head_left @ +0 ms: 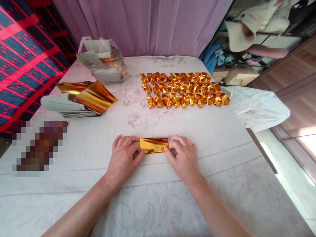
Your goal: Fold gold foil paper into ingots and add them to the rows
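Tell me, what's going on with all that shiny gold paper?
A person is folding gold paper on a cloth-covered table. The left hand and right hand pinch the two ends of a folded gold strip. Farther back, rows of finished gold folded pieces lie together. To the left sits a stack of gold sheets, with a plastic bag behind.

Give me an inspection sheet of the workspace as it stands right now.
Surface: table under a white floral cloth.
Job's things: folded gold foil strip, lying flat on the cloth, pinched at both ends.
Clutter: rows of folded gold pieces at the far side; stack of gold foil sheets far left; plastic bag of sheets behind it; a blurred patch at the left.
Grippers: left hand on the strip's left end, right hand on its right end, fingers closed on it.
Cables: nothing seen.
Surroundings: purple curtain behind, red-and-blue patterned fabric left, shelving with a hat right.
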`<state>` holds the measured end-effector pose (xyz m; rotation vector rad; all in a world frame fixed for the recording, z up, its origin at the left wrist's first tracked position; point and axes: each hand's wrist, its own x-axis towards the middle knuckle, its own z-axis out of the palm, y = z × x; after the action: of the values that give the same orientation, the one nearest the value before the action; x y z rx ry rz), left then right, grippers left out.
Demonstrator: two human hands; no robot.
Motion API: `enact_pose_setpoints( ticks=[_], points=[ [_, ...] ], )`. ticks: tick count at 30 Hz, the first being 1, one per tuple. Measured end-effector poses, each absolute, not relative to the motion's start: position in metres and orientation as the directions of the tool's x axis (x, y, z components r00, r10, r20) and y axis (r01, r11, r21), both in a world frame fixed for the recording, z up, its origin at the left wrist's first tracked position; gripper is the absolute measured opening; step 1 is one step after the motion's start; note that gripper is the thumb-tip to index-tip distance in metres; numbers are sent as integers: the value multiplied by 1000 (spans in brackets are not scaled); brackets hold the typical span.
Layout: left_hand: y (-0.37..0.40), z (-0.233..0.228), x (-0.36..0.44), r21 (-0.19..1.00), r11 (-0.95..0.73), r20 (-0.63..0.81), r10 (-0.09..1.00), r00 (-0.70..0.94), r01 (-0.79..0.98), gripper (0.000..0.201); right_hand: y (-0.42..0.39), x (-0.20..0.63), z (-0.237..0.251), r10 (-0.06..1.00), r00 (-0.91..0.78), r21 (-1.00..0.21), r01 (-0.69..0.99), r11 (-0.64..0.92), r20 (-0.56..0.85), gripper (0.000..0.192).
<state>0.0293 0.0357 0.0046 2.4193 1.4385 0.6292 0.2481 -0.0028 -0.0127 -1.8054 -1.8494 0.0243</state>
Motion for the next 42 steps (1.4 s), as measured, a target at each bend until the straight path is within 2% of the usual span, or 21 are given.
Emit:
enact_pose_setpoints(
  ticks=[19, 25, 30, 42],
  points=[
    [36, 7, 31, 420, -447, 181, 894, 410, 790, 19, -3, 248, -13, 935, 68, -397, 914, 82, 349, 15],
    [36, 7, 31, 421, -447, 180, 894, 410, 790, 18, -3, 248, -12, 943, 87, -453, 889, 73, 322, 2],
    [35, 5, 30, 420, -443, 185, 896, 403, 792, 15, -5, 247, -11, 946, 79, -491, 867, 90, 314, 7],
    [35, 2, 29, 392, -487, 196, 873, 447, 780, 7, -6, 242, -5, 965, 25, -398, 913, 85, 263, 15]
  ],
)
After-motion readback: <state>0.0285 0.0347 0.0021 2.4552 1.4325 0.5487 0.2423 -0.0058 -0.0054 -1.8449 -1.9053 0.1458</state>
